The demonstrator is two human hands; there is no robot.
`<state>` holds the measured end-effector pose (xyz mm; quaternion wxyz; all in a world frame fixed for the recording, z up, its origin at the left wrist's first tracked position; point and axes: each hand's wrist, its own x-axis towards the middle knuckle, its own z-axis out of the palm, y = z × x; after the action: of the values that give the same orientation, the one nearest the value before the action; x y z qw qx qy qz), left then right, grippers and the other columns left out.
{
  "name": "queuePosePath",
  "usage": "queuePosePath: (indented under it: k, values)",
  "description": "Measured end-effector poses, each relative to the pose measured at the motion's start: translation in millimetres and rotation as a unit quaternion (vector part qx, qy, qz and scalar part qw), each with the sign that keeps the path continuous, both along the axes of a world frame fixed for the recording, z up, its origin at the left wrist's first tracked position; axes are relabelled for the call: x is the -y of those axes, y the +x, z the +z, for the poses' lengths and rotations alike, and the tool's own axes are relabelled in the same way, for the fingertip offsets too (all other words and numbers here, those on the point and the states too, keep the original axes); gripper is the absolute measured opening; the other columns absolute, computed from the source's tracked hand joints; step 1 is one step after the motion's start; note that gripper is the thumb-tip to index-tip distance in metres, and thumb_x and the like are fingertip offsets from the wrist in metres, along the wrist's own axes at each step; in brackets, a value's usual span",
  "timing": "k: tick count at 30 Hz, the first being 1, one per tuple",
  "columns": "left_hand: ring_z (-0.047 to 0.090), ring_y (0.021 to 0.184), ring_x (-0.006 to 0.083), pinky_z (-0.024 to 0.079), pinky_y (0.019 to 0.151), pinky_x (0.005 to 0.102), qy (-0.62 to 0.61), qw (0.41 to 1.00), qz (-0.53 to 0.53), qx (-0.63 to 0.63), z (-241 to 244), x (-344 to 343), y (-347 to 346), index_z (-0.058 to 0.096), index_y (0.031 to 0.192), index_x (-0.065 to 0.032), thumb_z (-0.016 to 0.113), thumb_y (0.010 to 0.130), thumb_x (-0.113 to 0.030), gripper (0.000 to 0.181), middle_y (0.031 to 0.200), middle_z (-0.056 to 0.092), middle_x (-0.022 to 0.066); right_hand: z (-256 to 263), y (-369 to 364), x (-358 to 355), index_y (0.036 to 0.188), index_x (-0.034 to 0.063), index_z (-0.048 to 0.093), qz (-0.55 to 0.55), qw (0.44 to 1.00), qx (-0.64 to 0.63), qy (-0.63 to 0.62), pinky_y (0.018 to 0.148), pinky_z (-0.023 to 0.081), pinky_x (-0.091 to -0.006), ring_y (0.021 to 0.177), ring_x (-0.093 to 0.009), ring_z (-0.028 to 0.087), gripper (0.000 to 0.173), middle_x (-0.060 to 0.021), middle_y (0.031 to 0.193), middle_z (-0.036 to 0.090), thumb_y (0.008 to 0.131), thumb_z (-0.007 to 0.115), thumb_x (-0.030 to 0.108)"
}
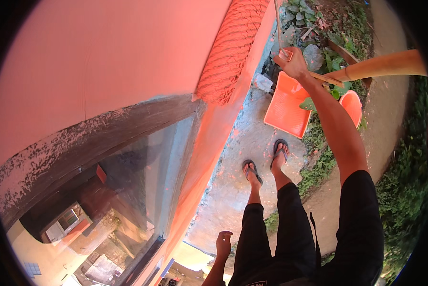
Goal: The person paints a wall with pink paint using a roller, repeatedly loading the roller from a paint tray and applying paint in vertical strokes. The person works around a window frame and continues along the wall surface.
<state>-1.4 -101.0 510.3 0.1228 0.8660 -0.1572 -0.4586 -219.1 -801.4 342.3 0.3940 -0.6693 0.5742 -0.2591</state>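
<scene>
My right hand (pixel 292 63) grips the handle of a paint roller, and its metal rod (pixel 279 26) runs up out of the picture. The fluffy roller cover (pixel 231 53), soaked in coral-orange paint, is at the painted wall (pixel 110 53), just above the corner of a dark wooden window frame (pixel 103 125). A coral paint tray (pixel 287 105) with a ribbed slope lies on the ground below my right hand. Down beside my leg hangs my left hand (pixel 224 245), its fingers loosely curled, with nothing seen in it.
A bamboo pole (pixel 385 67) slants in from the right, above a paint-coated bucket (pixel 351 107). My sandalled feet (pixel 281 152) stand on a paint-spattered concrete ledge (pixel 235 200). Plants (pixel 317 175) and a path (pixel 389 143) lie beyond; window glass (pixel 128 171) is at left.
</scene>
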Motion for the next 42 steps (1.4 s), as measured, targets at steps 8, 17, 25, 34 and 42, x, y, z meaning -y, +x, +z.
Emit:
queuePosePath:
  k: [8,17,25,34,42]
  values:
    - [0.069,0.095,0.0270,0.052,0.086,0.0372,0.003,1.000,-0.016,0.010,13,23,10,0.063,0.102,0.0011,0.053,0.099,-0.010,0.016,0.098,0.072,0.0148,-1,-8,0,0.076,-0.0039,0.066,-0.016,1.000,0.005,0.015,0.065,0.050,-0.0425,0.060,-0.031,0.061,0.037,-0.0174,0.064,0.061,0.075,0.073,0.033]
    - [0.069,0.095,0.0266,0.052,0.087,0.0371,0.021,1.000,-0.009,-0.005,1,-10,3,0.064,0.102,0.0009,0.053,0.100,-0.011,0.016,0.098,0.072,0.0140,-21,-44,-26,0.079,-0.0038,0.067,-0.022,0.996,-0.079,0.039,0.069,0.052,-0.0421,0.069,-0.033,0.066,0.037,-0.0197,0.070,0.065,0.076,0.072,0.033]
    - [0.063,0.084,0.0155,0.049,0.076,0.0306,-0.007,1.000,-0.009,0.003,2,-13,6,0.066,0.100,-0.0028,0.057,0.101,-0.014,0.015,0.096,0.072,0.0074,0,3,-14,0.076,-0.0044,0.058,-0.038,0.997,0.071,0.005,0.065,0.047,-0.0413,0.061,-0.025,0.052,0.036,-0.0146,0.064,0.056,0.074,0.071,0.029]
    - [0.069,0.095,0.0257,0.052,0.087,0.0364,-0.008,1.000,0.010,0.012,11,-2,21,0.065,0.101,0.0004,0.054,0.100,-0.011,0.016,0.098,0.073,0.0141,-9,-53,-67,0.078,-0.0017,0.055,0.020,0.999,-0.010,-0.046,0.062,0.046,-0.0413,0.058,-0.028,0.052,0.031,-0.0137,0.062,0.052,0.073,0.071,0.024]
    - [0.068,0.096,0.0257,0.052,0.087,0.0361,0.008,1.000,0.000,-0.004,4,-39,15,0.065,0.101,0.0009,0.054,0.100,-0.013,0.017,0.100,0.072,0.0143,-7,-61,-114,0.073,0.0015,0.054,0.050,0.992,-0.086,-0.079,0.059,0.047,-0.0455,0.061,-0.043,0.056,0.025,-0.0193,0.063,0.056,0.071,0.071,0.020]
